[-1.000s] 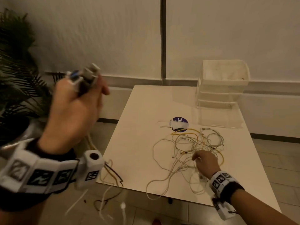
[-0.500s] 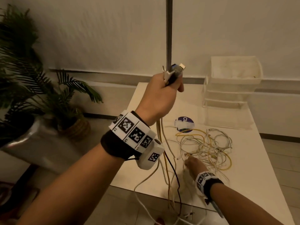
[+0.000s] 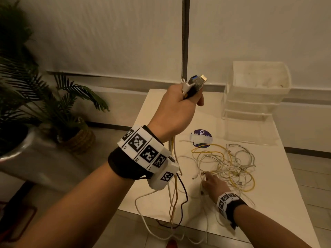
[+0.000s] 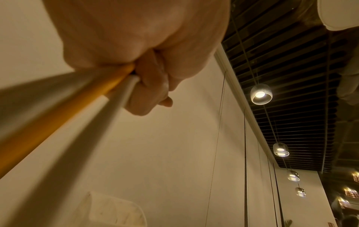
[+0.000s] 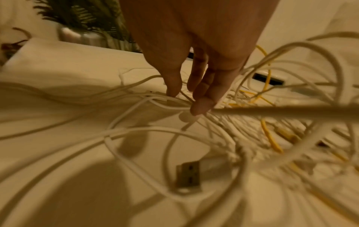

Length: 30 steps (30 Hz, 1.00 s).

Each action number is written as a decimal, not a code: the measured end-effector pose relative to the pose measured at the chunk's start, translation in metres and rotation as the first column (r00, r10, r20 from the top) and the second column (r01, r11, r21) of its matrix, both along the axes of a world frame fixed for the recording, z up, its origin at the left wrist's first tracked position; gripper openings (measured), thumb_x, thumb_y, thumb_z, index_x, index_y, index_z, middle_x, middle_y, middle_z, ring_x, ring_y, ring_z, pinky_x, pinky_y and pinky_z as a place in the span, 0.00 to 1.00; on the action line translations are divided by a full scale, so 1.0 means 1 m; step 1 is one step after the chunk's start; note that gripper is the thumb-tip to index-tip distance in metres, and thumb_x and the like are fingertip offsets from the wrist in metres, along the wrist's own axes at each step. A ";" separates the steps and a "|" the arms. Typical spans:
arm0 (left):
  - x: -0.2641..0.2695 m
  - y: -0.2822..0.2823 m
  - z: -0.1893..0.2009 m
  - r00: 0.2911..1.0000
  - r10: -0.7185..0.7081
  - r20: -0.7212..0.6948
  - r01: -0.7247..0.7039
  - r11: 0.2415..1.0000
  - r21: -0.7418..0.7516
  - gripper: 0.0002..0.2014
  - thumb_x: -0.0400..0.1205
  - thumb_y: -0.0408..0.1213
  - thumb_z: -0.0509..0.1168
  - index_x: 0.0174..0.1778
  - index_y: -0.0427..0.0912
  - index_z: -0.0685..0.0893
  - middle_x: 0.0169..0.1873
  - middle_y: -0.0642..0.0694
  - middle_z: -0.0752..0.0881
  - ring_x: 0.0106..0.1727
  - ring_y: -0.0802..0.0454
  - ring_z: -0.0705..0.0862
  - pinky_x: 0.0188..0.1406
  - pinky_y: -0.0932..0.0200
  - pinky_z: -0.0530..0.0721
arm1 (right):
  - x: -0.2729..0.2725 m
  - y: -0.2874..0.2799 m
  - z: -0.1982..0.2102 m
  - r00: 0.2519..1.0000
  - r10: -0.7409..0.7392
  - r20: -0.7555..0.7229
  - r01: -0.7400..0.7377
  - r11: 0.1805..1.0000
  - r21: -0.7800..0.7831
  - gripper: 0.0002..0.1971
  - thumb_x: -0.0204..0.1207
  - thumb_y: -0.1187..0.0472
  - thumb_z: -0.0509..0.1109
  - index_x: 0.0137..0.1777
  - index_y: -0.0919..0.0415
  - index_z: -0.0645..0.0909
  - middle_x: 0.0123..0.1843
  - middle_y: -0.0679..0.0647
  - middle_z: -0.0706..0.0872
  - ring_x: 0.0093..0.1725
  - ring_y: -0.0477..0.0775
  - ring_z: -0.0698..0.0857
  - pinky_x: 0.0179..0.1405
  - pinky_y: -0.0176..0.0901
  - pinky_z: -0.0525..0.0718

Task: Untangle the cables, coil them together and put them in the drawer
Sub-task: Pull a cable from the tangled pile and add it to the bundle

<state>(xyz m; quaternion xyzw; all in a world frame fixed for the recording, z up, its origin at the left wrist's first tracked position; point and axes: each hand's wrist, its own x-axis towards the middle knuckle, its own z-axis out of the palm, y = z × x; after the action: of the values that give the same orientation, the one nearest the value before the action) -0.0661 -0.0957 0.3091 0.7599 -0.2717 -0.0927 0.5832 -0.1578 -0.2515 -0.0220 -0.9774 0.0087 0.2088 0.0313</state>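
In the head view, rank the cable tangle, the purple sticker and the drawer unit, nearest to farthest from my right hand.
1. Cable tangle: under the right hand fingertips, mid-table.
2. Purple sticker: beyond the tangle, toward the wall.
3. Drawer unit: the table's far right corner.

Head camera looks forward and down from above both forearms at the tabletop [image 3: 157,108] and wall; the left wrist camera, close under the left hand [image 4: 136,38], points up at wall and ceiling lamps; the right wrist camera skims low over the cable tangle [image 5: 223,135], shared with the head view
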 end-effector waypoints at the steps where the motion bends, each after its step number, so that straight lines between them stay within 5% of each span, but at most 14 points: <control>1: 0.001 0.000 -0.001 1.000 0.002 0.001 -0.002 1.000 -0.003 0.19 0.89 0.40 0.55 0.31 0.44 0.77 0.14 0.57 0.69 0.14 0.61 0.64 0.21 0.60 0.59 | 0.000 0.001 0.001 1.000 0.024 0.003 -0.024 1.000 -0.004 0.12 0.80 0.62 0.63 0.61 0.63 0.80 0.77 0.59 0.65 0.69 0.64 0.74 0.54 0.54 0.83; 6: 0.007 0.001 -0.002 1.000 0.003 -0.002 -0.003 1.000 -0.018 0.19 0.89 0.41 0.55 0.32 0.44 0.78 0.15 0.56 0.68 0.15 0.61 0.64 0.22 0.59 0.59 | -0.004 0.001 0.001 0.999 0.042 -0.023 -0.041 0.999 0.024 0.17 0.83 0.63 0.59 0.69 0.67 0.73 0.77 0.62 0.66 0.70 0.65 0.73 0.59 0.54 0.78; 13: 0.012 -0.003 -0.001 1.000 0.007 -0.002 -0.007 1.000 -0.029 0.19 0.87 0.45 0.56 0.30 0.45 0.78 0.14 0.57 0.68 0.15 0.61 0.64 0.23 0.59 0.58 | -0.004 -0.008 -0.006 0.987 0.159 -0.006 -0.159 0.987 0.022 0.13 0.81 0.62 0.60 0.62 0.65 0.78 0.70 0.60 0.71 0.68 0.64 0.73 0.44 0.52 0.77; 16: 0.013 -0.003 -0.002 1.000 -0.001 -0.004 0.001 0.999 -0.033 0.17 0.84 0.45 0.56 0.30 0.45 0.78 0.14 0.56 0.68 0.15 0.61 0.64 0.23 0.59 0.58 | 0.000 -0.018 0.009 0.965 -0.169 0.199 0.089 0.930 0.357 0.06 0.80 0.65 0.62 0.50 0.54 0.78 0.55 0.56 0.83 0.57 0.61 0.82 0.50 0.51 0.81; 18: 0.015 -0.004 -0.003 1.000 -0.002 -0.006 0.002 0.999 -0.040 0.17 0.84 0.45 0.56 0.30 0.45 0.78 0.15 0.56 0.68 0.15 0.61 0.64 0.22 0.59 0.58 | 0.000 -0.030 0.034 0.826 -0.494 0.272 0.222 0.729 0.648 0.07 0.79 0.67 0.66 0.44 0.53 0.75 0.44 0.49 0.87 0.47 0.51 0.86 0.45 0.46 0.81; 19: 0.015 -0.004 -0.003 1.000 -0.005 -0.006 0.005 0.999 -0.045 0.17 0.84 0.45 0.55 0.31 0.45 0.78 0.16 0.56 0.67 0.15 0.61 0.63 0.22 0.59 0.58 | -0.003 -0.037 0.051 0.794 -0.537 0.283 0.206 0.677 0.706 0.08 0.79 0.68 0.67 0.44 0.54 0.74 0.42 0.45 0.86 0.45 0.46 0.85 0.43 0.43 0.79; 21: 0.014 -0.007 -0.004 1.000 -0.019 -0.007 0.019 0.999 -0.048 0.18 0.86 0.44 0.55 0.31 0.44 0.78 0.17 0.56 0.67 0.16 0.61 0.63 0.22 0.59 0.59 | -0.007 -0.049 0.088 0.899 -0.343 0.271 0.100 0.765 0.636 0.07 0.79 0.64 0.68 0.45 0.51 0.74 0.42 0.40 0.83 0.47 0.45 0.83 0.44 0.43 0.73; 23: 0.013 -0.012 -0.003 0.999 -0.038 0.008 0.038 0.998 -0.042 0.18 0.87 0.45 0.55 0.32 0.44 0.78 0.18 0.56 0.67 0.17 0.61 0.64 0.22 0.59 0.59 | -0.002 -0.056 0.119 0.978 -0.089 0.189 0.013 0.929 0.370 0.02 0.82 0.57 0.63 0.52 0.49 0.76 0.41 0.41 0.80 0.52 0.54 0.81 0.49 0.45 0.73; 27: 0.010 -0.023 0.000 0.997 -0.071 0.042 0.072 0.997 -0.039 0.19 0.88 0.43 0.55 0.31 0.44 0.78 0.15 0.57 0.70 0.16 0.61 0.66 0.22 0.57 0.59 | 0.020 -0.065 0.156 0.982 -0.038 0.184 0.027 0.998 0.061 0.29 0.77 0.65 0.57 0.73 0.34 0.69 0.53 0.48 0.87 0.60 0.60 0.79 0.57 0.53 0.73; 30: 0.008 -0.027 0.003 0.997 -0.072 0.024 0.073 0.996 -0.060 0.20 0.88 0.45 0.56 0.31 0.44 0.78 0.15 0.57 0.70 0.16 0.61 0.65 0.22 0.57 0.59 | 0.027 -0.068 0.176 0.865 -0.386 0.321 0.227 0.870 0.437 0.24 0.79 0.66 0.62 0.73 0.46 0.74 0.50 0.55 0.91 0.53 0.59 0.87 0.57 0.51 0.83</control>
<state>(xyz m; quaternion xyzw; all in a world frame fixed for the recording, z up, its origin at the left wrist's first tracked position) -0.0580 -0.1226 0.3116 0.7324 -0.3081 -0.0970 0.5994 -0.1304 -0.3190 0.1545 -0.9590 0.1193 -0.0045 0.2571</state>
